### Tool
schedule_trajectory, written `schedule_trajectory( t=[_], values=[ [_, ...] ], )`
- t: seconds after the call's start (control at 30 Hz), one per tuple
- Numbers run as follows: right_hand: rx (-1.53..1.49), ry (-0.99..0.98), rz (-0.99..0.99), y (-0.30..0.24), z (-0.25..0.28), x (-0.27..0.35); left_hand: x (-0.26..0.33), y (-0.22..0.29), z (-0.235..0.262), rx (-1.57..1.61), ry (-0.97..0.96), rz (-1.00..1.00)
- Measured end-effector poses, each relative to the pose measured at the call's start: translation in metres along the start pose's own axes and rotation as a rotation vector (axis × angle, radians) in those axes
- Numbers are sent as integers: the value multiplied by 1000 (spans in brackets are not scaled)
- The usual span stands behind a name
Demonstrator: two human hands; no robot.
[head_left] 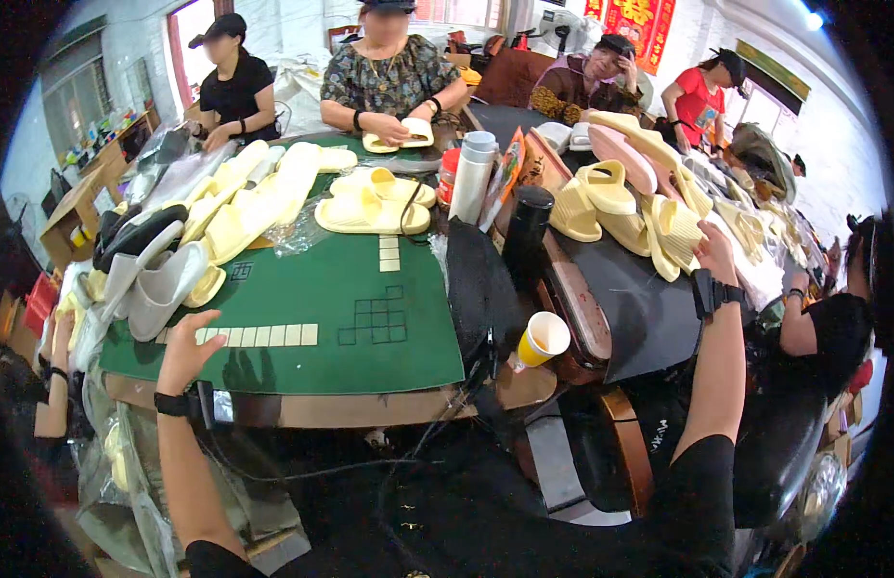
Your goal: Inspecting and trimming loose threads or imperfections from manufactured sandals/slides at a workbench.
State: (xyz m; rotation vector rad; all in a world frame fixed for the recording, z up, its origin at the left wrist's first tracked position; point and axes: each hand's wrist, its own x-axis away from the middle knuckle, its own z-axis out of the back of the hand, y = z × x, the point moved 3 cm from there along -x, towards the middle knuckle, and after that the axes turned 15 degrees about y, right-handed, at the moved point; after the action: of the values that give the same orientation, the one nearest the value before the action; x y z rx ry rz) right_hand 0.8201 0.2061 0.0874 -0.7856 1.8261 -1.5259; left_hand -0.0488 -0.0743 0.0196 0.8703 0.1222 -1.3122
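My left hand [185, 352] hovers over the near left of the green mat [399, 361], thumb spread from the fingers, holding nothing. Just beyond it lean grey slippers [168, 289] against a heap of pale yellow slippers [245, 217]. My right hand [716, 252] is raised at the right, its fingers apart beside a ribbed yellow slipper [676, 231]; whether they touch it I cannot tell. More yellow slippers [606, 188] and a pink one [622, 159] are piled there on the dark table. A yellow pair [370, 212] lies at the mat's far edge.
A grey bottle [474, 173], a black bottle [530, 231] and a yellow-and-white paper cup [543, 339] stand between the two work surfaces. Across the table, a person [394, 77] handles a yellow slipper [399, 137]. Several other people sit or stand around. Cables hang near my lap.
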Motion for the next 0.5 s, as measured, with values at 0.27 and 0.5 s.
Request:
schedule_trajectory(
  t=[0.27,0.5],
  values=[
    [160,14,704,-46,4,14,17,38,18,55,-78,-7],
    [-271,-307,507,-143,-9,56,17,53,2,189,-136,-116]
  ],
)
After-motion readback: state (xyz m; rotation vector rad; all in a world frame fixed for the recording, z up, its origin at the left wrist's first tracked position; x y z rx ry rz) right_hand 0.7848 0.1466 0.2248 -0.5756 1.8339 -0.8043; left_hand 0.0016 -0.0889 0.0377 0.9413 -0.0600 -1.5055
